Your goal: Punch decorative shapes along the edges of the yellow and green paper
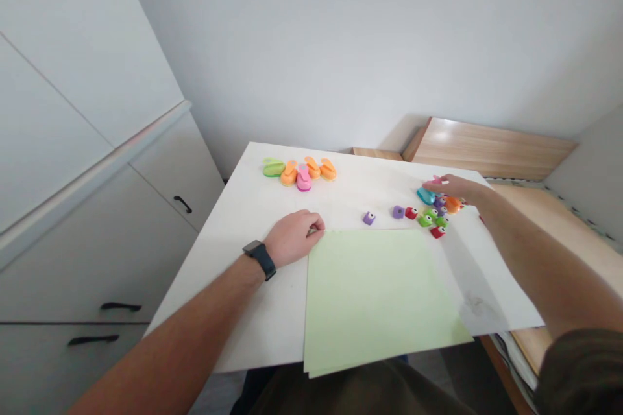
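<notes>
My left hand (295, 235), with a dark watch on the wrist, rests on the table with curled fingers closed at the upper left corner of the light green paper (374, 292). More than one sheet shows at the paper's lower edge. At the far right my right hand (455, 187) reaches over a cluster of craft punches, its fingers closed around a small pink paper punch (437, 179) that they partly cover. Just under those fingers lies a teal punch (425, 195). Beside it are an orange punch (453, 205) and small green punches (428, 217).
Several larger punches, including a pink one (304, 178) and a green one (273, 168), stand at the back left of the white table (263, 337). A small purple punch (369, 218) lies above the paper. White cabinets (160, 233) flank the left; a wooden board (491, 146) stands behind.
</notes>
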Demonstrator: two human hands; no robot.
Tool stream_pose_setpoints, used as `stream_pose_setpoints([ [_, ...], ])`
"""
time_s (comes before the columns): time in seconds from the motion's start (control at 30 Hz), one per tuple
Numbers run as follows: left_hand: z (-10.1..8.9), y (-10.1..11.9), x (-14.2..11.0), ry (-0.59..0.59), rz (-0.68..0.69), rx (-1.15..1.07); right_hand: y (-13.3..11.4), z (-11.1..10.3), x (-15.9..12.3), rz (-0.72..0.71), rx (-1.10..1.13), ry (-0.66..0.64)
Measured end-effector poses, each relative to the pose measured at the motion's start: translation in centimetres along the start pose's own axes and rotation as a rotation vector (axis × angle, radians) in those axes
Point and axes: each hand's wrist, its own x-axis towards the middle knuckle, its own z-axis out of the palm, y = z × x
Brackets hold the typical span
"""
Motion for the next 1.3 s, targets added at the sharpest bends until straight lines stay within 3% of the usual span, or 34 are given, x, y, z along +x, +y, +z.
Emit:
stream_pose_setpoints([
  [0.1,0.0,0.0,0.0,-0.004,-0.004,0.004,0.4,0.2,-0.6,0.029,0.038,-0.137],
  [0.2,0.0,0.0,-0.1,-0.002,0.0,0.007,0.7,0.5,-0.3,0.0,0.005,-0.165],
  [0.77,-0.1,0.2,-0.2,0.001,0.006,0.014,-0.2,3.8,1.1,0.008,-0.241,0.07],
  [1.3,-0.1,0.0,-0.1,0.003,0.015,0.026,-0.5,4.0,2.4,-0.068,-0.243,0.146],
])
